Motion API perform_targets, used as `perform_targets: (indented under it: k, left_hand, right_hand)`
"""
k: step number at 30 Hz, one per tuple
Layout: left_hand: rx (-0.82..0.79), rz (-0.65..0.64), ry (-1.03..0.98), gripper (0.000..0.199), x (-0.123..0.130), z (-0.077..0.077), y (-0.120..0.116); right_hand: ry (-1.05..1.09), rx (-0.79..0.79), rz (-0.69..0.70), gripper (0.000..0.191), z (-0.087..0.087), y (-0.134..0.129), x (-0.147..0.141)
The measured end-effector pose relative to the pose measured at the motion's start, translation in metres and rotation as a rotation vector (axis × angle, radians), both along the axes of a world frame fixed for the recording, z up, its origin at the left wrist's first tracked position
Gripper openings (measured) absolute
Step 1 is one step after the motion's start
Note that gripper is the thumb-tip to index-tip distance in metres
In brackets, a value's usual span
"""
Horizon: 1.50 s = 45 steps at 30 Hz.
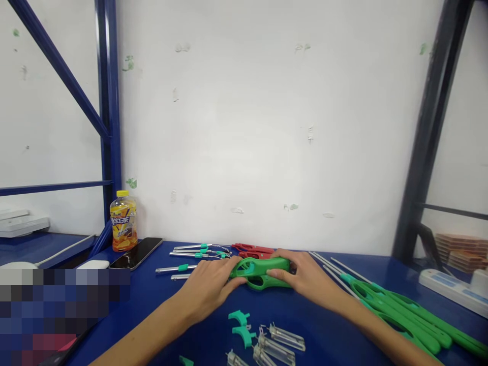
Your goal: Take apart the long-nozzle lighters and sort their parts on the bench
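Both hands are closed on a green lighter casing in the middle of the table, with a teal trigger showing in its opening. My left hand grips its left end, thumb below and fingers above. At the other end, my right hand holds the casing between thumb and fingers. Beneath the hands lie teal triggers and several clear fuel tanks. Metal lighter tubes with teal parts and thin wires lie behind my left hand. Red lighter casings rest just behind the held one.
Several green lighters with long metal tubes lie at the right, beside a white power strip. A drink bottle and a phone stand and lie at the back left. A white wall closes off the blue table's rear.
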State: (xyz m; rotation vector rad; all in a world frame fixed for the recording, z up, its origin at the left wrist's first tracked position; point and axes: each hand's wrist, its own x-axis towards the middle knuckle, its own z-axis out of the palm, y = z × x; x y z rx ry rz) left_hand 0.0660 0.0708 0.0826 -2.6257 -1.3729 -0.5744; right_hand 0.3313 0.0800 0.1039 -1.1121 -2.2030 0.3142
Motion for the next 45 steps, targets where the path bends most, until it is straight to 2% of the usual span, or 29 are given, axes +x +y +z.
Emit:
perform_targets:
  k: [5, 8, 15, 19, 27, 36, 45]
  left_hand:
    - [-0.042, -0.071, -0.009, 0.030, -0.002, 0.000, -0.001]
    - [-0.048, -0.067, 0.019, 0.027, -0.004, 0.000, -0.002]
    - [-0.031, -0.101, 0.050, 0.018, -0.003, 0.002, -0.004]
    - [-0.026, -0.128, 0.096, 0.012, -0.002, 0.003, -0.004]
    - [0.004, -0.149, 0.115, 0.021, -0.002, 0.003, -0.006]
    - [-0.007, -0.123, 0.193, 0.032, -0.004, 0.004, -0.004]
    - [0.041, -0.088, 0.219, 0.023, -0.001, 0.002, -0.004]
  right_hand:
    - [-0.035, 0.018, -0.026, 0.028, -0.004, 0.005, 0.003]
    - [-0.046, 0.010, -0.037, 0.028, -0.005, 0.005, 0.004]
    - [-0.126, -0.036, -0.002, 0.035, -0.002, -0.006, -0.002]
    - [-0.192, -0.036, -0.029, 0.038, -0.004, -0.007, -0.003]
    - [-0.168, -0.027, -0.032, 0.033, -0.006, 0.000, -0.001]
    - [-0.174, -0.050, -0.026, 0.032, -0.006, -0.004, -0.001]
    - [-0.133, -0.099, 0.022, 0.032, -0.004, -0.005, -0.004]
